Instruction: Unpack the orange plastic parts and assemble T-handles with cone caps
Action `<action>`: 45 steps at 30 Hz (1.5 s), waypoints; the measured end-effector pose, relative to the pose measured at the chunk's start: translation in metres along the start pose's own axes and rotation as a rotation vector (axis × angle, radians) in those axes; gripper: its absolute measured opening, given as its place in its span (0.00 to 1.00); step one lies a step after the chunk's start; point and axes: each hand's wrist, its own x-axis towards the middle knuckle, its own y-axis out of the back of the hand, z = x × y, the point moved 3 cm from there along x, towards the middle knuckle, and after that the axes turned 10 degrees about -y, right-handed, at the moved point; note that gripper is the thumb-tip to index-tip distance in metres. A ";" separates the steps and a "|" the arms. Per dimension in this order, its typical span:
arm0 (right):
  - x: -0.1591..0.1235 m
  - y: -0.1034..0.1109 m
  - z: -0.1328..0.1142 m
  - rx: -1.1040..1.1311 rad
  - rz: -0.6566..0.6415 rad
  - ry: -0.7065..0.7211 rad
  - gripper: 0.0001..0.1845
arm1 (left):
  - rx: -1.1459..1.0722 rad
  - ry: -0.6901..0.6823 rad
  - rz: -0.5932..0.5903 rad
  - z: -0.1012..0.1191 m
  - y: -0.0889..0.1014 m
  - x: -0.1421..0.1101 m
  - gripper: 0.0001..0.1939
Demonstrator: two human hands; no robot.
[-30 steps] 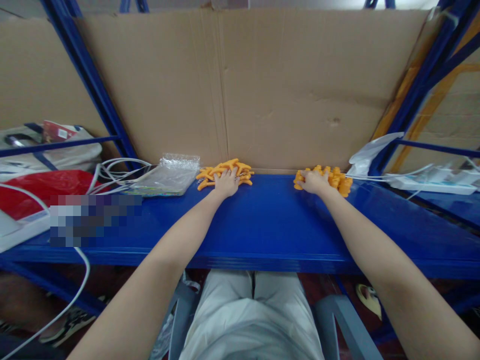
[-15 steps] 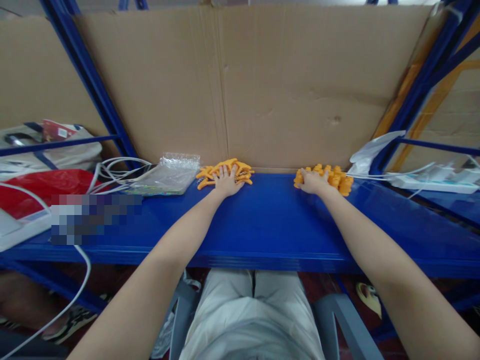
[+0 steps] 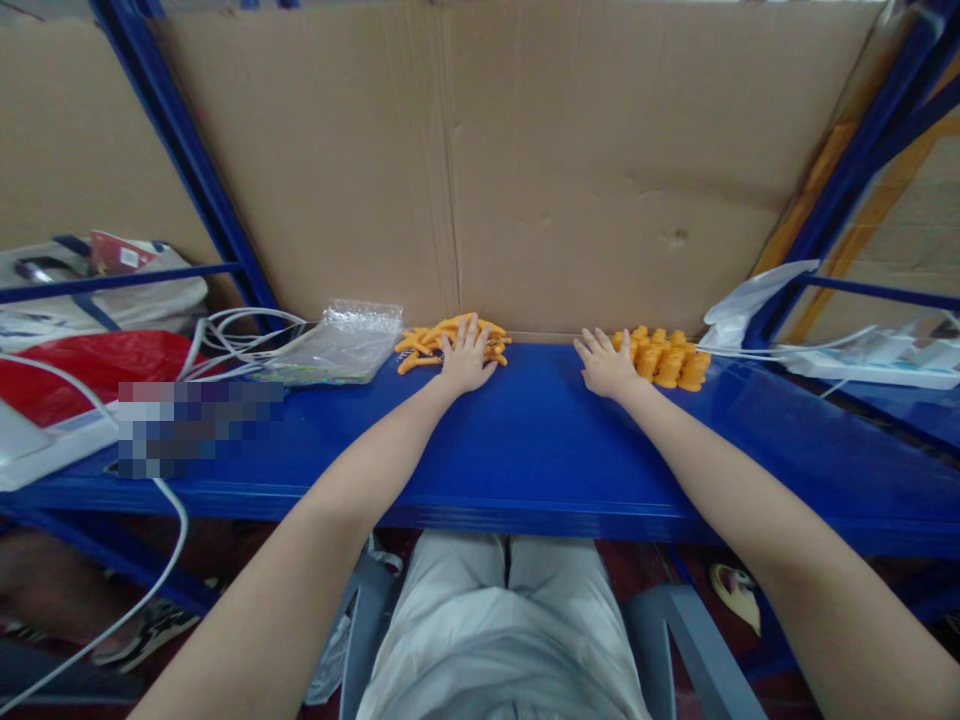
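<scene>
Worktop (image 3: 517,450), left end: red bag (image 3: 97,370) near the corner, white cables (image 3: 217,325) looping beside it, then a clear plastic packet (image 3: 337,345) lying flat towards the back edge.
Branching pieces: here they are, orange branching pieces (image 3: 421,340) heaped loosely at the back edge, just right of the packet; gathered, by the look, but tangled rather than lined up.
Left hand: left hand (image 3: 466,365) palm down, fingers spread across the heap's near right side, gripping nothing visible.
Between the groups: hands well apart, no piece lifted or carried; the two kinds look fully separated, so that much seems done. How much handling is left, the view can't tell.
Right hand: right hand (image 3: 606,368) flat and fanned out, also gripping nothing, just left of the pegs; contact is hard to judge.
Pegs: orange pegs (image 3: 675,360), upright and packed in tidy rows by the back edge, right of centre; these look neatly arranged already.
Right end: white power strip (image 3: 870,368), well clear of the pegs.
</scene>
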 end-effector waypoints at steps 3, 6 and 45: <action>-0.003 0.002 -0.013 -0.029 -0.018 0.096 0.34 | 0.005 -0.083 -0.030 0.008 0.001 0.000 0.37; -0.003 0.001 -0.018 -0.042 -0.083 0.173 0.34 | -0.007 -0.139 -0.039 0.013 0.000 0.000 0.35; 0.016 -0.025 -0.011 0.130 -0.219 0.188 0.29 | -0.008 -0.183 0.140 0.013 0.010 0.003 0.18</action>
